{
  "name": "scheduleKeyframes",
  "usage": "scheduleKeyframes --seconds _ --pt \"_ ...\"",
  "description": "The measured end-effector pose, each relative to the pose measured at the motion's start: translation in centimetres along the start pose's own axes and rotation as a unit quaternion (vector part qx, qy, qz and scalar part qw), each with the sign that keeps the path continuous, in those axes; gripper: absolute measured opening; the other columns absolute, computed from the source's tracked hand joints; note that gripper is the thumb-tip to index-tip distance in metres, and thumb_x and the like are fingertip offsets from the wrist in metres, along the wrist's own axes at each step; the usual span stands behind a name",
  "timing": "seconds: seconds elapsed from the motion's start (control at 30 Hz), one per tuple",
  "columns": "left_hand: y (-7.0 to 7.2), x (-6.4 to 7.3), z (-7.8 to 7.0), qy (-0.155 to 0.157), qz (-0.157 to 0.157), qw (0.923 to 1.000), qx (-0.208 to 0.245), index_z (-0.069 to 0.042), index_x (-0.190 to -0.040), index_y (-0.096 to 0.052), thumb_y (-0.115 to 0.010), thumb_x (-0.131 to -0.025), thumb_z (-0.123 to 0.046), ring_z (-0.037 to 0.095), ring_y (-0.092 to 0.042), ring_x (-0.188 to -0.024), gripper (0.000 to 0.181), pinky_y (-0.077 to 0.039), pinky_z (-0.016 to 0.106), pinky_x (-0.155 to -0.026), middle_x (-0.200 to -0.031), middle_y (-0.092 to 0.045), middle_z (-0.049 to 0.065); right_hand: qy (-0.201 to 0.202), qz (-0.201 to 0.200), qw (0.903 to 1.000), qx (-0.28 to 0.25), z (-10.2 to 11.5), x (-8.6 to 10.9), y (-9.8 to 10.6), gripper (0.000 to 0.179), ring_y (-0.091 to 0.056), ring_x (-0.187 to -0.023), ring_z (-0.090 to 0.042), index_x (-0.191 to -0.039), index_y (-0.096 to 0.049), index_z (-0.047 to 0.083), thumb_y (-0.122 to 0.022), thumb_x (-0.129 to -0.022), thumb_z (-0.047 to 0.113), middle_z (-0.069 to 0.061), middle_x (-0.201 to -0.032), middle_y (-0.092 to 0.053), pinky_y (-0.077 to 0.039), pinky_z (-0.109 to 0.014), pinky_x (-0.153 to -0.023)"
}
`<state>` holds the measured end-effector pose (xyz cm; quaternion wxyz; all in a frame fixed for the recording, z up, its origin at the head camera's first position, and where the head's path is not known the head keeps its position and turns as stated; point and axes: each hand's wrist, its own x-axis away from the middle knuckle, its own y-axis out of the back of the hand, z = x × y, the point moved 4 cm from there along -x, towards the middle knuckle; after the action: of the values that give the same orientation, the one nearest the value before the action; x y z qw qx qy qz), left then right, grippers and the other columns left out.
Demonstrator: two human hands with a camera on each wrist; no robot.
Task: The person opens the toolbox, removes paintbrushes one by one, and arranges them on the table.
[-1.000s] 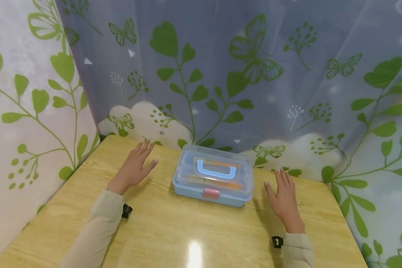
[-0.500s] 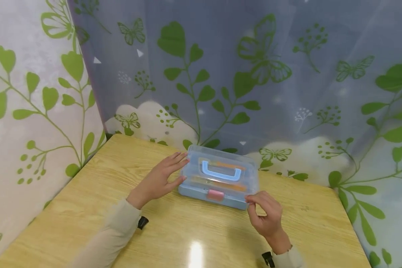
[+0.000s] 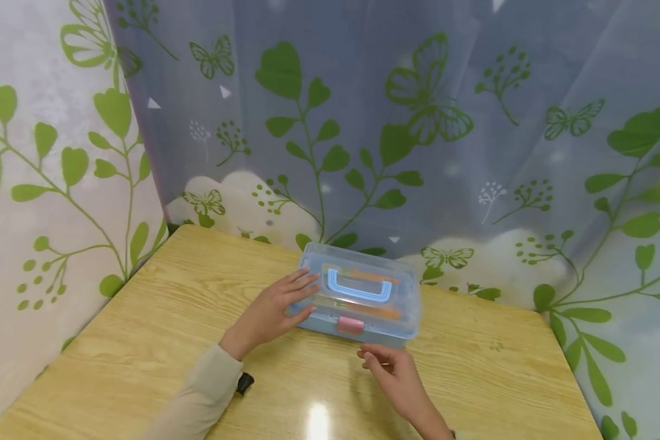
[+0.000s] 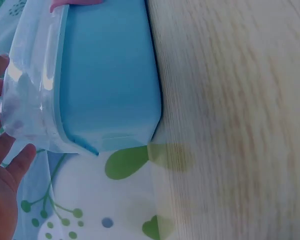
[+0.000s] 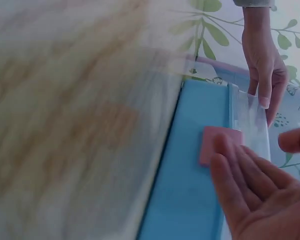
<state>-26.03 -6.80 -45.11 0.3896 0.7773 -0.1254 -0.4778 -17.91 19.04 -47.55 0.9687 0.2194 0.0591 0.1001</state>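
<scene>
The box [image 4: 110, 75] stood on the table [image 3: 484, 354], with a pink latch [image 3: 351, 325] on its front, a blue handle [image 3: 360, 294] on its clear lid and orange things [image 3: 382, 311] showing through. The left hand [image 3: 268, 313], fingers straight and spread wide, was at the box's left end. The right hand [image 3: 398, 377], narrower, its fingers loosely bent, hung just in front of the box, near the latch.
</scene>
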Motion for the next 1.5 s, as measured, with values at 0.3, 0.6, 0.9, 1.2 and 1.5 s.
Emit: scheduleKeyframes --seconds 0.3,0.6,0.9,1.2,1.5 --pt "-0.3 -0.1 0.0 0.010 -0.005 0.9999 -0.008 -0.002 -0.134 -0.067 -0.077 -0.091 -0.014 0.037 -0.049 -0.140 0.045 -0.046 0.045 -0.112 -0.146 -0.059 0.013 -0.035 0.084 0.9939 -0.062 -1.6 -1.1 -0.6 0.057 -0.070 -0.107 -0.040 -0.143 -0.038 -0.023 -0.046 -0.110 0.022 -0.034 -0.130 -0.062 -0.059 -0.036 -0.094" --pt "-0.3 0.2 -0.1 -0.007 -0.032 0.9995 -0.006 -0.001 -0.131 -0.068 -0.081 -0.086 -0.008 0.038 -0.052 -0.137 0.047 -0.046 0.043 -0.112 -0.142 -0.061 0.014 -0.073 0.006 0.9867 -0.145 -2.1 -1.8 -0.1 0.048 -0.070 -0.110 -0.039 -0.133 -0.052 -0.020 -0.045 -0.110 0.022 -0.035 -0.123 -0.065 -0.058 -0.041 -0.097" --pt "-0.3 0.2 -0.2 -0.007 -0.039 0.9992 0.000 -0.001 -0.128 -0.070 -0.082 -0.085 -0.008 0.037 -0.055 -0.134 0.046 -0.048 0.044 -0.110 -0.139 -0.064 0.014 -0.104 -0.026 0.9692 -0.222 -2.0 -1.8 -0.7 0.047 -0.075 -0.099 -0.020 -0.130 -0.053 -0.020 -0.048 -0.108 0.021 -0.030 -0.117 -0.070 -0.058 -0.038 -0.096" --pt "-0.5 0.0 0.0 0.002 -0.048 0.9988 0.010 -0.002 -0.128 -0.071 -0.082 -0.085 -0.007 0.037 -0.055 -0.134 0.045 -0.048 0.044 -0.109 -0.139 -0.064 0.013 -0.127 -0.057 0.9636 -0.228 -2.6 -2.4 -0.8 0.045 -0.076 -0.090 -0.018 -0.122 -0.060 -0.019 -0.052 -0.106 0.023 -0.025 -0.107 -0.074 -0.061 -0.034 -0.086" --pt "-0.6 0.3 -0.1 -0.002 -0.062 0.9979 0.018 0.000 -0.123 -0.073 -0.084 -0.082 -0.005 0.038 -0.058 -0.131 0.043 -0.050 0.043 -0.108 -0.135 -0.066 0.014 -0.165 -0.042 0.9624 -0.212 -2.7 -2.6 -0.7 0.058 -0.076 -0.088 -0.017 -0.123 -0.062 -0.018 -0.053 -0.106 0.037 -0.022 -0.105 -0.076 -0.062 -0.031 -0.082"
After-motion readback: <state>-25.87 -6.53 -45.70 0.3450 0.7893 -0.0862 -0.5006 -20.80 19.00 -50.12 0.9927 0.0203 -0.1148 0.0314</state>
